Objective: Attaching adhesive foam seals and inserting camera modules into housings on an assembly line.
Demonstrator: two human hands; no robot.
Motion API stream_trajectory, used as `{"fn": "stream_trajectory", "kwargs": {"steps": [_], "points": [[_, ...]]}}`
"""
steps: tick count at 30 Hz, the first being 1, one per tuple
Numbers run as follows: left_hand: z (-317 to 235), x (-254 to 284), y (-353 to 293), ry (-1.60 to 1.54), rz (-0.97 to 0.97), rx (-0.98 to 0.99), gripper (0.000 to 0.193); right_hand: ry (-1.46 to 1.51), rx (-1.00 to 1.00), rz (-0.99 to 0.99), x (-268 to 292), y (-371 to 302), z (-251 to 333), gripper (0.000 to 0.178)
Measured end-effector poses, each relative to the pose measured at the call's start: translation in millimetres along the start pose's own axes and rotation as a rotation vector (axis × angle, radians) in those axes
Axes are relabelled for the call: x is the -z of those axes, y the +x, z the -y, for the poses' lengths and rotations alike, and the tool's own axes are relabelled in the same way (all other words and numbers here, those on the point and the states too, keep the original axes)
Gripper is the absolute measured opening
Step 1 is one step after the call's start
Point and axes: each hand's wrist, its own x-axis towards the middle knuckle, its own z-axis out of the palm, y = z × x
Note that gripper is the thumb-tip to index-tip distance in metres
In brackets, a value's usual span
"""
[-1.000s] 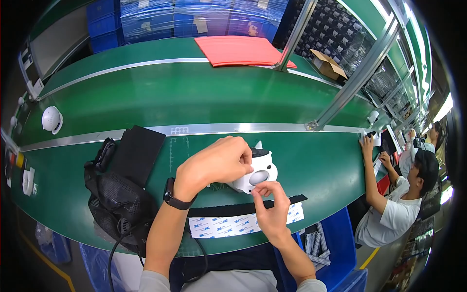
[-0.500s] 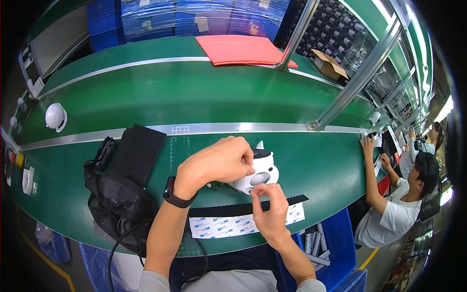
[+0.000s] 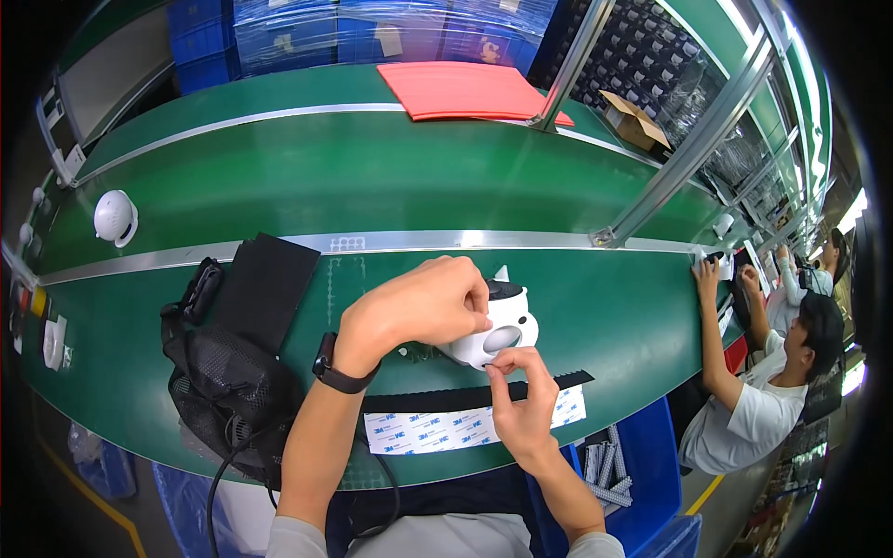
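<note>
A white, cat-shaped plastic housing (image 3: 522, 316) with pointed ears, a dark top and an oval opening lies tilted on the green workbench. My left hand (image 3: 423, 302), wearing a black wristband, is closed on its near left side, the fingers bent over it. At the housing's lower edge my right hand (image 3: 523, 391) pinches thumb and forefinger together; whatever is between them is too small to name. Just below the housing runs a black toothed strip (image 3: 428, 403). Nearer me lies a white sheet with blue print (image 3: 433, 432), partly covered by my right hand.
A black mesh bag (image 3: 228, 381) and black sheet (image 3: 270, 279) lie at left. A round white device (image 3: 115, 219) sits on the green belt (image 3: 372, 177) behind the metal rail. Beneath the bench edge stands a blue bin (image 3: 642, 474) with grey parts. A co-worker (image 3: 758, 400) works at right.
My right fingertips have come closer to the housing's lower edge, while my left hand keeps its hold. The round white device has shifted slightly right. One of the co-worker's hands has risen.
</note>
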Motion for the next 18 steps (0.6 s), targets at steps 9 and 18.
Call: {"fn": "stream_trajectory", "kwargs": {"steps": [9,18], "points": [[1.9,-0.7,0.7,-0.006,0.0,0.004,0.025,-0.028,0.027,0.007,-0.9,0.5,0.8,0.02],[0.5,-0.3,0.5,-0.004,0.007,0.013,0.025,-0.072,0.047,0.007,-1.4,0.8,2.0,0.022]]}}
